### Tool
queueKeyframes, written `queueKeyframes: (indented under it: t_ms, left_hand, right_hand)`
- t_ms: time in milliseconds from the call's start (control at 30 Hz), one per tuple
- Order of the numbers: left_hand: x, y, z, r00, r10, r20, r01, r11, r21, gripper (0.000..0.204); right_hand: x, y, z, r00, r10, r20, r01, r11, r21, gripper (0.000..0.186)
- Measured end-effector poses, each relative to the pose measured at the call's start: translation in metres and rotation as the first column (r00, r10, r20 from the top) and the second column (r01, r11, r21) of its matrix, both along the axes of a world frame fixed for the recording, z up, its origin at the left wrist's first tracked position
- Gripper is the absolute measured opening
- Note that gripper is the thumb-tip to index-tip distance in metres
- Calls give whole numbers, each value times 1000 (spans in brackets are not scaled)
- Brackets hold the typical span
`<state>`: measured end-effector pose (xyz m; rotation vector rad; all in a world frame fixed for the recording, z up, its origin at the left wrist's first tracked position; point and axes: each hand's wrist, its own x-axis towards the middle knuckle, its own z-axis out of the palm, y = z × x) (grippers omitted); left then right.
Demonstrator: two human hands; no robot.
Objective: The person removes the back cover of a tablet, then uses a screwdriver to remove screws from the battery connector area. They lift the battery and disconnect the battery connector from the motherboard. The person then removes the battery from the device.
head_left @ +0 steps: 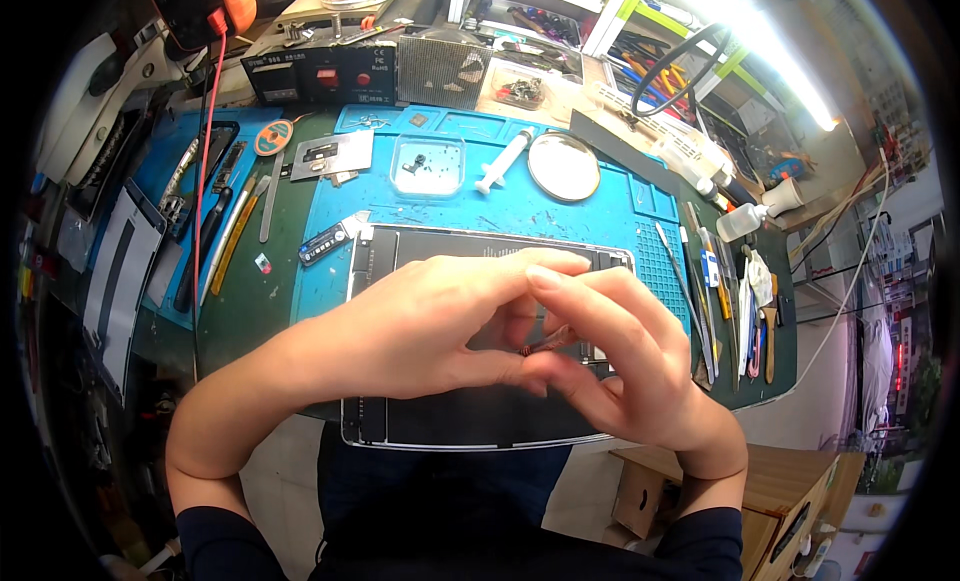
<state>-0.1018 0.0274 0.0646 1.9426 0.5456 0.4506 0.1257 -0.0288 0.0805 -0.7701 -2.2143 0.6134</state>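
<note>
Above an opened tablet [450,421], its dark inside facing up, my two hands meet. My left hand [425,326] is closed, thumb and fingers curled toward the right hand. My right hand [625,346] is closed too, its fingertips touching those of the left. Between the fingertips shows a small thin reddish-brown piece [550,341], pinched at its ends; its kind is too small to make out. The tablet lies on a blue silicone repair mat [470,209], partly covered by my hands.
Beyond the tablet lie a clear square dish [428,164] with dark bits, a syringe [503,161] and a round tin lid [564,167]. Tweezers and other hand tools [725,281] line the right side. A red cable [208,111] hangs at the left, near knives and phone parts.
</note>
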Motion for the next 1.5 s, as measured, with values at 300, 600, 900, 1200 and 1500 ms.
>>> queueKeyframes:
  t_ms: [300, 600, 900, 1200, 1500]
  left_hand:
    - [-7, 8, -21, 1000, 19, 1, -18, 940, 340, 17]
    - [-27, 57, -28, 837, 528, 144, -459, 535, 709, 8]
    - [-23, 66, -35, 805, 578, 136, -470, 482, 739, 10]
    - [-26, 67, -36, 788, 599, 144, -481, 452, 751, 11]
    - [-27, 70, -36, 771, 625, 120, -489, 460, 741, 10]
  right_hand:
    - [3, 4, -13, 975, -59, -214, 78, 994, 81, 61]
    - [0, 16, -27, 988, -57, -142, 61, 998, 25, 63]
    - [-20, 19, -33, 968, -33, -248, 41, 999, 29, 65]
    - [-23, 20, -28, 986, -38, -164, 50, 996, 68, 64]
    - [-28, 27, -21, 995, -48, -82, 67, 969, 238, 51]
